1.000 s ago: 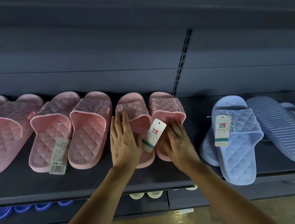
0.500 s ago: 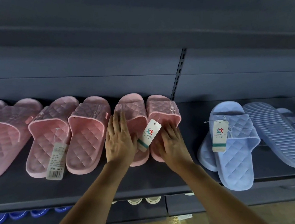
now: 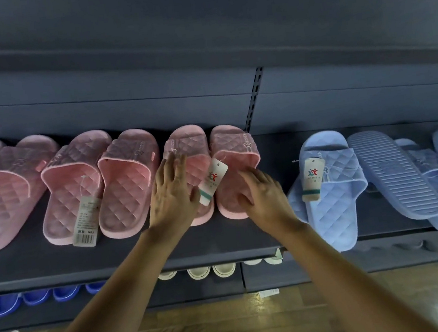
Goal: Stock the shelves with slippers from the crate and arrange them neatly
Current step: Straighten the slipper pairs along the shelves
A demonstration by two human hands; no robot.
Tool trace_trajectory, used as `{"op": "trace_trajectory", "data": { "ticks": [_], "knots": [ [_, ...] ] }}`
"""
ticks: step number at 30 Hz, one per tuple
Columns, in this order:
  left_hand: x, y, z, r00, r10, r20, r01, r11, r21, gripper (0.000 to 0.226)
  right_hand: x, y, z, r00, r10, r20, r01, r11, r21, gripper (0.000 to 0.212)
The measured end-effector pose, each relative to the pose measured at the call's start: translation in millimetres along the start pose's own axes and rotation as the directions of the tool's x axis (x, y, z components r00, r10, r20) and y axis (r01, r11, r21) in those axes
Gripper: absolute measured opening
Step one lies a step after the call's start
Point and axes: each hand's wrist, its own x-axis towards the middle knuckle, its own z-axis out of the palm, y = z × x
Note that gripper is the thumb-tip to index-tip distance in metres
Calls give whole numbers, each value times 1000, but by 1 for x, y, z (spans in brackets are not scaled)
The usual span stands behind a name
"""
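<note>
A pair of pink quilted slippers lies side by side on the dark shelf (image 3: 58,262), toes toward the back wall. My left hand (image 3: 172,196) rests flat on the left slipper (image 3: 190,147), fingers spread. On the heel of the right slipper (image 3: 233,147) lies my right hand (image 3: 264,197), fingers curled over its sole. A white tag (image 3: 212,184) hangs between the two slippers. Neither hand grips a slipper. No crate shows in the head view.
More pink slippers (image 3: 99,186) line the shelf to the left. Light blue slippers (image 3: 331,190) lie jumbled to the right, one sole-up (image 3: 395,174). A lower shelf holds blue (image 3: 35,297) and cream slippers (image 3: 211,271). The wooden floor (image 3: 232,329) lies below.
The pink pair has slid a little to the left, toward the neighbouring pink pair. My hands stayed on it and my right hand turned more to the slipper's right side.
</note>
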Motion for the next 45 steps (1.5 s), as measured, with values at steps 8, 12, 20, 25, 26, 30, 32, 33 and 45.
{"op": "trace_trajectory", "data": {
  "ticks": [8, 12, 20, 25, 26, 30, 32, 33, 45],
  "knots": [
    [-20, 60, -27, 994, 94, 49, -89, 992, -94, 62, -56, 18, -52, 990, 109, -93, -108, 994, 25, 49],
    [-29, 94, -23, 984, 126, 123, -110, 986, -127, 64, -85, 38, -80, 972, 218, -83, -217, 976, 18, 43],
    [-37, 165, 28, 958, 166, 235, -124, 975, -184, 64, -106, 98, -106, 929, 360, -89, -352, 931, 92, 44],
    [-29, 204, 68, 960, 16, 280, 90, 927, -363, 79, -101, 140, -110, 937, 341, -76, -321, 926, 198, 48],
    [-24, 212, 73, 960, -51, 274, 166, 894, -417, 82, -98, 148, -111, 940, 335, -66, -314, 924, 219, 48],
    [-1, 233, 93, 918, -338, 206, 394, 736, -550, 77, -87, 179, -112, 958, 283, 41, -282, 911, 300, 48],
    [10, 239, 98, 876, -422, 235, 473, 653, -591, 69, -82, 187, -112, 967, 238, 94, -256, 904, 342, 50],
    [13, 241, 100, 853, -446, 273, 515, 626, -586, 66, -79, 191, -110, 968, 222, 118, -250, 898, 361, 51],
    [20, 222, 94, 799, -423, 427, 598, 491, -633, 47, -57, 201, -100, 971, 226, 74, -233, 831, 505, 40]
  ]
}}
